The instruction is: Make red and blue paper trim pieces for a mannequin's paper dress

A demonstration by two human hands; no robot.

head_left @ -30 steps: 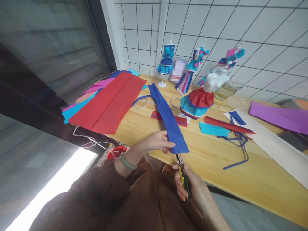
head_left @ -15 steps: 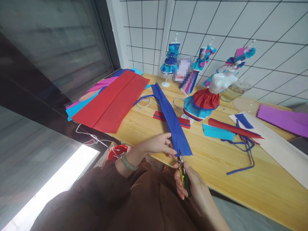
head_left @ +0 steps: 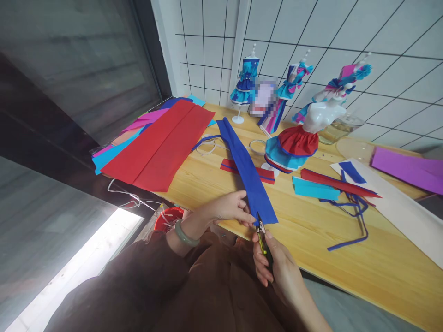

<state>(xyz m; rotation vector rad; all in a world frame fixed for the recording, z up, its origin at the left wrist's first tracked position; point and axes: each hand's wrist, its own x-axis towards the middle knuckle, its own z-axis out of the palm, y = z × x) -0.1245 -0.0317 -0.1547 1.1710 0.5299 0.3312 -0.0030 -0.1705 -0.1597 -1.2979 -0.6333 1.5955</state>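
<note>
A long blue strip of fabric-like material [head_left: 248, 166] lies across the wooden table, its near end at the table's front edge. My left hand [head_left: 233, 207] pinches the left side of that near end between thumb and fingers. In my right hand [head_left: 275, 263] is a pair of small thread snips [head_left: 263, 240] with yellow and dark green handles. Their blade tips meet the near edge of the strip, close beside my left fingertips. Beneath the strip lies a short red band [head_left: 228, 165] with a blue stripe.
Red sheets [head_left: 159, 143] lie over coloured ones at left. A small white mannequin [head_left: 321, 115] wears a red and turquoise skirt [head_left: 292, 150]; dressed stands [head_left: 247, 83] stand behind. Turquoise [head_left: 315, 188] and red pieces [head_left: 339, 182] lie right, near a white sheet [head_left: 404, 216]. A red bucket [head_left: 168, 219] stands below.
The snips' handles are squeezed closer together in my right hand, and the blades sit at the strip's near edge as before. My left hand keeps its pinch.
</note>
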